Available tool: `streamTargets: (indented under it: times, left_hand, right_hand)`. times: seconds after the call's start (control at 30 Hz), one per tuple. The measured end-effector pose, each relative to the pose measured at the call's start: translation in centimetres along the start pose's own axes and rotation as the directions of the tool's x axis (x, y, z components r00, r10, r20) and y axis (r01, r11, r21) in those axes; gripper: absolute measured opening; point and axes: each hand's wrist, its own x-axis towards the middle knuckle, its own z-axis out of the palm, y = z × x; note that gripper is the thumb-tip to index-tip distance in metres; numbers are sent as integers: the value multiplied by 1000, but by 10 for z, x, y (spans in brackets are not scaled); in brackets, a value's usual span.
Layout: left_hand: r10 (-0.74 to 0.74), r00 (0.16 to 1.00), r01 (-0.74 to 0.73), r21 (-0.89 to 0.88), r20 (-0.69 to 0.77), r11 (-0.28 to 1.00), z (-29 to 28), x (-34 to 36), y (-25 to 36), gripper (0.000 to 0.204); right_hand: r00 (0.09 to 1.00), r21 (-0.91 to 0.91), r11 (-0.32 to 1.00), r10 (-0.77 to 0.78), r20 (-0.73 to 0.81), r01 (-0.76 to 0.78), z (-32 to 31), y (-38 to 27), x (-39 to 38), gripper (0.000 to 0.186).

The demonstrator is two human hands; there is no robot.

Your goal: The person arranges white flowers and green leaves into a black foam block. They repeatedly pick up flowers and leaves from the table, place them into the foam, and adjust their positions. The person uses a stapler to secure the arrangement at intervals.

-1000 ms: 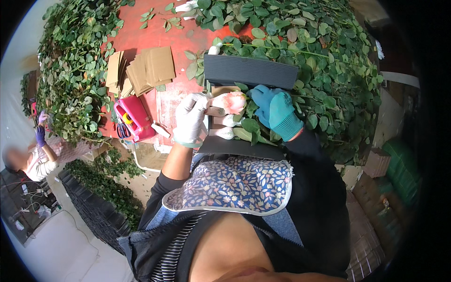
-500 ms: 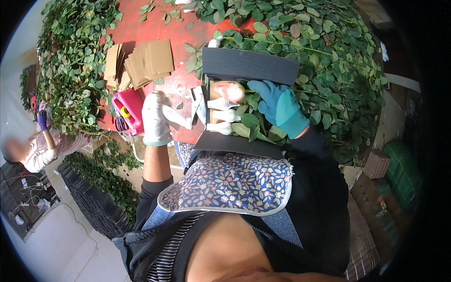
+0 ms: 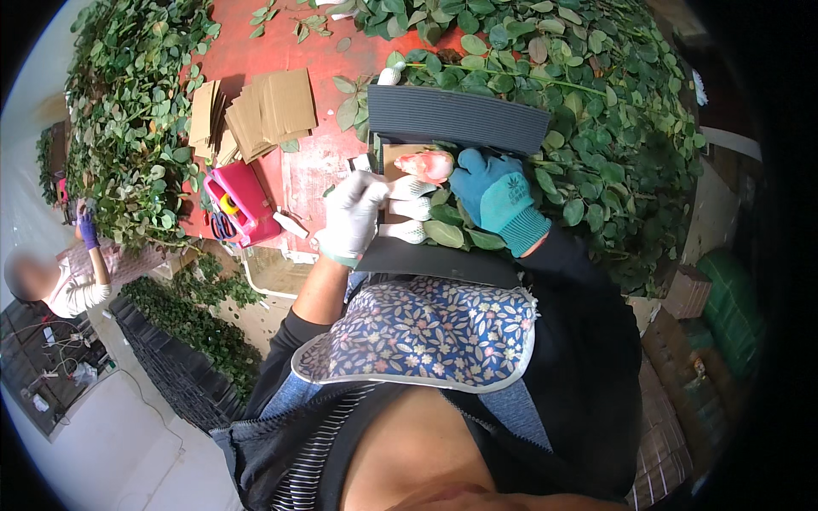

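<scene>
A pink rose [image 3: 426, 167] lies with its bare bloom over brown card at the far end of a row of flower heads. My right hand [image 3: 501, 198], in a teal glove, is closed round its stem just behind the bloom. Below the rose are three heads in white net sleeves [image 3: 411, 209], their leafy stems [image 3: 447, 232] running right. My left hand [image 3: 351, 213], in a white glove, has its fingers pinched together beside the sleeves' left ends; what they hold is hidden. Dark corrugated board [image 3: 456, 119] stands behind the flowers, and a black flap [image 3: 439, 262] lies in front.
Brown card pieces [image 3: 277, 111] lie at the far left on the red table [image 3: 281, 43]. A pink holder [image 3: 243, 204] with scissors [image 3: 221, 226] stands nearer, a white piece [image 3: 290, 223] beside it. Leafy stems [image 3: 613, 153] heap up at right. Another person [image 3: 77, 281] is at far left.
My left hand has moved right, from beside the pink holder to the sleeved heads, now covering most of the metal tool there. The rose has turned and shifted slightly right.
</scene>
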Motion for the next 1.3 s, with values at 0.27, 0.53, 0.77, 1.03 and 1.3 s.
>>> streamTargets:
  times: [0.27, 0.53, 0.77, 1.03, 1.3]
  left_hand:
    - [-232, 967, 247, 626, -108, 739, -172, -41, -50, 22]
    - [-5, 991, -98, 744, 135, 661, -76, -28, 16, 36]
    - [-197, 893, 155, 134, 406, 979, -3, -2, 9, 39]
    - [7, 945, -85, 224, 327, 971, -4, -7, 13, 27]
    - [218, 961, -217, -24, 171, 976, -69, -20, 12, 13]
  right_hand:
    - [994, 432, 897, 52, 99, -90, -37, 14, -5, 31]
    - [930, 3, 999, -35, 365, 37, -82, -34, 8, 23]
    - [918, -125, 978, -106, 383, 165, -34, -35, 0, 10]
    - [912, -99, 988, -67, 405, 116, -31, -34, -6, 10]
    - [933, 130, 984, -154, 326, 118, -71, -32, 9, 10]
